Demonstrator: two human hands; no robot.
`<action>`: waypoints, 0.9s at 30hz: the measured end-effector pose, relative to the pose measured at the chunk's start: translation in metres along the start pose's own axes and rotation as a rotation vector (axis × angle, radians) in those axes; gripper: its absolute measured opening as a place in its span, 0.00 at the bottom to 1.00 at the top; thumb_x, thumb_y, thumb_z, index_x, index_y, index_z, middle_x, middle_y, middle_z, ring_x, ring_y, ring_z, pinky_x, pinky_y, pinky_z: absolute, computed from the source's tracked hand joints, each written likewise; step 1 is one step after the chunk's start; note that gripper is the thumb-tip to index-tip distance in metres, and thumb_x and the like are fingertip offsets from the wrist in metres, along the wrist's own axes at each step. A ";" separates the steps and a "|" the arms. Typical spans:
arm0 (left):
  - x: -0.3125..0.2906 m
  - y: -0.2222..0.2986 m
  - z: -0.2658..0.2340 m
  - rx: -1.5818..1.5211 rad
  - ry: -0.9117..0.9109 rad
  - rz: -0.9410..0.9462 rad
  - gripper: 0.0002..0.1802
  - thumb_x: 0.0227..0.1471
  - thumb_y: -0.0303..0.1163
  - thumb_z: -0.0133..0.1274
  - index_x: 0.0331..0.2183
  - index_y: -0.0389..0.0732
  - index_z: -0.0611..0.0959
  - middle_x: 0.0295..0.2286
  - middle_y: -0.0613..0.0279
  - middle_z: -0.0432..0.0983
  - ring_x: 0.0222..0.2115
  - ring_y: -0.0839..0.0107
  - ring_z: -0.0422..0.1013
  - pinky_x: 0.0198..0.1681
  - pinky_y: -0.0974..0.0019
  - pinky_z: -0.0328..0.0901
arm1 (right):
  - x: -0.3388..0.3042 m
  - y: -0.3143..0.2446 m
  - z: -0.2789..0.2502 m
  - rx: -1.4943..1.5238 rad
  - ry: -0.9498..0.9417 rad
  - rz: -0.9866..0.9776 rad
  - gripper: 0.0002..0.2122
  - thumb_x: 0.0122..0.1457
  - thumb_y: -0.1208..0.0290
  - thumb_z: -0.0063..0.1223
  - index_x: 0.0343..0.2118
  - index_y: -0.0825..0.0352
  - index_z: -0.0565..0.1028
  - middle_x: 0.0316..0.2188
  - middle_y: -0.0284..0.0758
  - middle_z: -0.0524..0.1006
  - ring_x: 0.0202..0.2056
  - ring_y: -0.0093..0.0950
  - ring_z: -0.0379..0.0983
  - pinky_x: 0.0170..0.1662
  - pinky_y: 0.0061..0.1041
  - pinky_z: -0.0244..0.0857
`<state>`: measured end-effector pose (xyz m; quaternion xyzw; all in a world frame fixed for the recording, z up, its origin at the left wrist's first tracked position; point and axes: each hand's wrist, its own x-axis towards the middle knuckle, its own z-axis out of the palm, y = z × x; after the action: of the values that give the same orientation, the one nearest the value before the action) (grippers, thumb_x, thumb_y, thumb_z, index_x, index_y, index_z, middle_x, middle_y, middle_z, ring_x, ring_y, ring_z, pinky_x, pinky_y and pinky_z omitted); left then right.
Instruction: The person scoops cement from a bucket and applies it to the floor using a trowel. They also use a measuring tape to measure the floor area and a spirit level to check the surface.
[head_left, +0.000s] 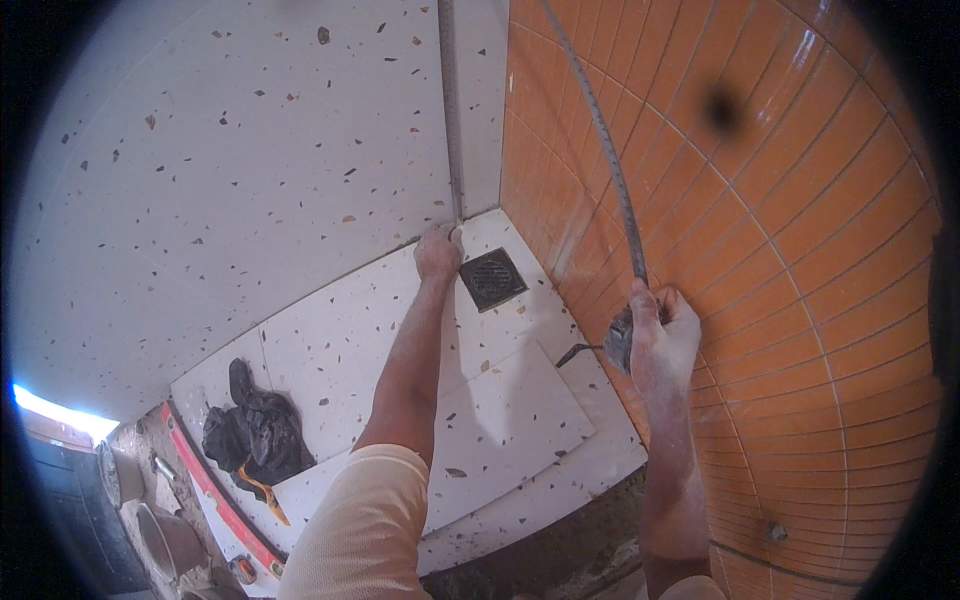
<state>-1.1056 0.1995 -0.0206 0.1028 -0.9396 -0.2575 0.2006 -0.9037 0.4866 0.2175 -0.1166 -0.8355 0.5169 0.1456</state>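
My left arm's stretched out, left hand (438, 254) curled beside the floor drain (492, 279), grip hidden. My right hand (664, 345) wraps its fingers round the tape measure (619, 340).

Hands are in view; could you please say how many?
2: the left hand at the floor, left of the drain grate; the right hand holding the tape measure before the orange wall.

Head-worn in the room before us, a fisheye camera looks down past the nearer right hand (663, 340), center right, to the left hand (438, 252), center, facing speckled wall (250, 200), upper left, and orange wall (800, 330), right.
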 end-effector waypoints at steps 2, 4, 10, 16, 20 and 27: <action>0.001 -0.006 0.002 -0.005 0.006 0.012 0.17 0.54 0.43 0.52 0.41 0.45 0.84 0.38 0.51 0.78 0.42 0.51 0.74 0.47 0.51 0.67 | -0.001 -0.002 0.001 -0.003 -0.002 -0.011 0.21 0.60 0.58 0.57 0.21 0.71 0.67 0.18 0.36 0.66 0.25 0.24 0.60 0.30 0.30 0.61; 0.001 -0.012 0.002 -0.012 0.005 0.020 0.18 0.53 0.43 0.53 0.42 0.45 0.84 0.38 0.51 0.78 0.42 0.50 0.73 0.47 0.51 0.67 | -0.002 -0.003 0.002 -0.011 -0.007 -0.025 0.21 0.60 0.58 0.57 0.21 0.71 0.67 0.18 0.37 0.67 0.25 0.25 0.61 0.31 0.30 0.61; 0.001 -0.008 -0.018 -0.090 -0.316 -0.007 0.27 0.47 0.35 0.61 0.50 0.40 0.78 0.41 0.48 0.76 0.44 0.50 0.72 0.51 0.55 0.66 | 0.004 0.007 0.004 -0.078 0.044 -0.113 0.22 0.60 0.54 0.55 0.26 0.75 0.70 0.21 0.45 0.72 0.26 0.32 0.66 0.34 0.35 0.64; -0.052 -0.041 -0.030 -0.445 -0.187 0.048 0.36 0.45 0.33 0.64 0.54 0.30 0.69 0.47 0.48 0.73 0.48 0.56 0.70 0.54 0.58 0.65 | 0.005 0.023 0.004 -0.054 -0.009 -0.044 0.20 0.61 0.56 0.56 0.26 0.73 0.72 0.20 0.39 0.71 0.24 0.26 0.66 0.31 0.30 0.64; -0.096 -0.055 -0.046 -0.301 -0.162 0.118 0.38 0.46 0.34 0.66 0.54 0.29 0.69 0.49 0.49 0.72 0.48 0.59 0.71 0.53 0.60 0.65 | -0.012 0.030 -0.016 0.141 -0.104 0.021 0.18 0.62 0.59 0.55 0.24 0.71 0.72 0.18 0.35 0.71 0.23 0.21 0.66 0.28 0.27 0.64; -0.152 -0.090 -0.113 -0.659 -0.324 -0.149 0.35 0.49 0.38 0.64 0.53 0.30 0.70 0.43 0.50 0.76 0.40 0.65 0.74 0.46 0.65 0.68 | -0.054 -0.008 -0.073 -0.026 -0.064 0.027 0.20 0.61 0.56 0.57 0.23 0.70 0.74 0.17 0.34 0.73 0.22 0.20 0.70 0.26 0.27 0.65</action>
<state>-0.9122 0.1190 -0.0282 0.0586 -0.8159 -0.5728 0.0524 -0.8273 0.5249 0.2489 -0.1130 -0.8448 0.5114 0.1101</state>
